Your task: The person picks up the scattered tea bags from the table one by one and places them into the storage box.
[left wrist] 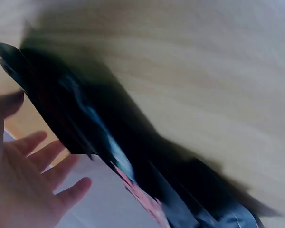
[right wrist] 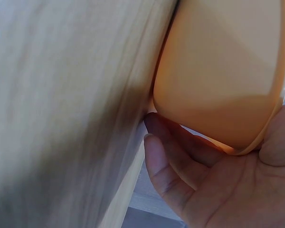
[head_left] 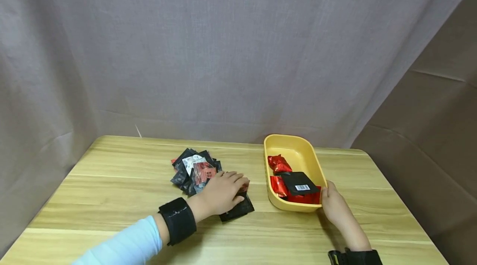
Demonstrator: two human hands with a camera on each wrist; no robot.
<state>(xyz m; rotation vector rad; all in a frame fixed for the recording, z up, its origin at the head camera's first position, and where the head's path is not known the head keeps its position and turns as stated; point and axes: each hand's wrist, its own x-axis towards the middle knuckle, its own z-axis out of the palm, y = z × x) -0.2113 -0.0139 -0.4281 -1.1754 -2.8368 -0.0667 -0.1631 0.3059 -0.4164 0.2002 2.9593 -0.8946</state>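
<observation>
In the head view my left hand [head_left: 222,193] is over the near right edge of a heap of small flat packets [head_left: 186,173], mostly black, some clear and reddish. A black packet [head_left: 238,210] shows below its fingers. The left wrist view, blurred, has the fingers [left wrist: 57,164] loosely spread beside the dark packets [left wrist: 99,123]. My right hand [head_left: 338,209] grips a yellow plastic tray [head_left: 292,147] at its near right corner, fingers bent under the corner in the right wrist view. Inside the tray lie several shiny red packets [head_left: 278,164] and a black packet [head_left: 297,180] with a white barcode label.
Everything stands on a light wood-grain table [head_left: 112,182]. Grey cloth [head_left: 208,58] hangs along the back and left, with a darker brownish sheet [head_left: 428,140] at the right. The tray stands near the table's back edge, right of the heap.
</observation>
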